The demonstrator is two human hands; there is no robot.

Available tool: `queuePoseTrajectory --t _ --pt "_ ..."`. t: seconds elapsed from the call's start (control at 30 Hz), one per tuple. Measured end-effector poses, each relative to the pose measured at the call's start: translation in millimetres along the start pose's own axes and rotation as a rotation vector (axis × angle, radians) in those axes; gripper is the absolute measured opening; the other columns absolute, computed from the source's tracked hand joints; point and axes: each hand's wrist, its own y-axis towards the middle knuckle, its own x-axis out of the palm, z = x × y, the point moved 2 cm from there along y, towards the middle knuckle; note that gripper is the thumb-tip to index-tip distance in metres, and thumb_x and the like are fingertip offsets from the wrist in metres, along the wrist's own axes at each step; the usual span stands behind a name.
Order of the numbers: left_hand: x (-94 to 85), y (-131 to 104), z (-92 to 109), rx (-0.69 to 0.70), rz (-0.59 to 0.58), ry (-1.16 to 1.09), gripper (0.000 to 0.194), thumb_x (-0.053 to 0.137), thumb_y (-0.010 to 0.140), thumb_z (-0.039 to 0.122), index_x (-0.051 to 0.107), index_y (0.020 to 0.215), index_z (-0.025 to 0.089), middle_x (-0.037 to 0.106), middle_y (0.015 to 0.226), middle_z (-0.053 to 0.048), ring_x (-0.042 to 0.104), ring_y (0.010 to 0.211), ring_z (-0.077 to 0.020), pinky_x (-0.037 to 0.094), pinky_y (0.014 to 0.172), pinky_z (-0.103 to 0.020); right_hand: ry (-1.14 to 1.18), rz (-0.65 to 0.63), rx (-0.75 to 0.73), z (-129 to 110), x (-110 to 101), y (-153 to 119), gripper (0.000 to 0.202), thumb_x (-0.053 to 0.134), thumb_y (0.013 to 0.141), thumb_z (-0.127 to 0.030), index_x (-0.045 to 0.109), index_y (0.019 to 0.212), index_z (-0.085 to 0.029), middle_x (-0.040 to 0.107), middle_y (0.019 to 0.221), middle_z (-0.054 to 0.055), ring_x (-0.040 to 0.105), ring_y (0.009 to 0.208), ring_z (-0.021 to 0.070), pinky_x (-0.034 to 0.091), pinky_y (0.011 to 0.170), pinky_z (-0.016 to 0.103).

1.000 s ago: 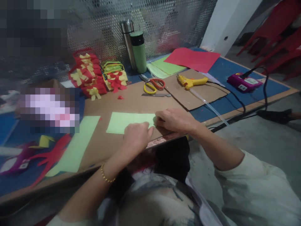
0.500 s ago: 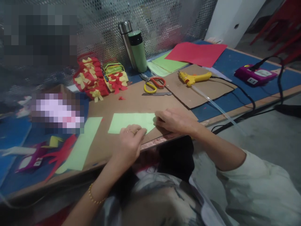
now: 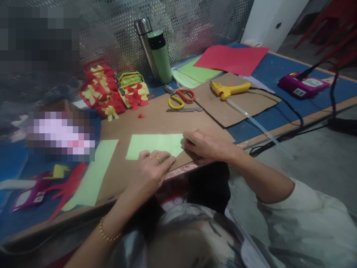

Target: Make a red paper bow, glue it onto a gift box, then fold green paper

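A light green sheet of paper (image 3: 154, 143) lies flat on the cardboard in front of me. My left hand (image 3: 154, 167), with rings and a bead bracelet, is closed at the paper's near edge, fingers bent together over it. At the right end, my right hand (image 3: 205, 144) has curled fingers pinching the paper; its fingertips are partly hidden. Past the hands lie scissors (image 3: 178, 100) with one yellow and one red handle, and a thin blade (image 3: 184, 109). A second light green sheet (image 3: 97, 171) rests to the left.
A yellow glue gun (image 3: 230, 89) with a clear glue stick lies on cardboard (image 3: 245, 106). Red paper (image 3: 231, 59), a green bottle (image 3: 161, 57), paper-flower baskets (image 3: 103, 91) and a purple power socket (image 3: 302, 85) stand farther back. Cables run along the right edge. Blurred patches cover the left.
The view has shifted slightly, so things on the left appear farther left. My left hand has moved a little along the paper's near edge; my right hand stays at its end.
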Motion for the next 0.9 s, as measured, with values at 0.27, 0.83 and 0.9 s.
queuePoseTrajectory --t 0.27,0.83,0.9 --pt "2.0 -11 -3 0.025 0.055 -0.015 0.020 0.050 0.103 0.016 0.069 0.110 0.021 0.078 0.112 -0.004 0.066 0.095 -0.0176 0.031 0.086 -0.039 -0.029 -0.024 0.045 -1 0 -1 0.026 0.048 0.101 -0.033 0.068 0.102 -0.017 0.074 0.083 0.009 0.055 0.068 0.0171 0.019 0.061 0.032" --pt "5.7 -1 13 0.030 0.055 0.156 0.031 0.060 0.099 0.038 0.070 0.118 0.015 0.071 0.132 -0.013 0.064 0.115 -0.0307 0.038 0.097 -0.045 -0.038 -0.042 0.046 -2 1 0 0.025 0.049 0.102 -0.034 0.067 0.101 -0.017 0.074 0.085 0.009 0.055 0.070 0.0177 0.019 0.061 0.032" --pt "9.7 0 11 0.036 0.020 0.158 0.051 0.061 0.095 0.053 0.067 0.129 0.015 0.068 0.137 -0.015 0.061 0.121 -0.0338 0.038 0.101 -0.048 -0.032 -0.046 0.042 -2 1 0 0.024 0.049 0.102 -0.032 0.067 0.102 -0.017 0.074 0.086 0.009 0.055 0.069 0.0175 0.019 0.061 0.032"
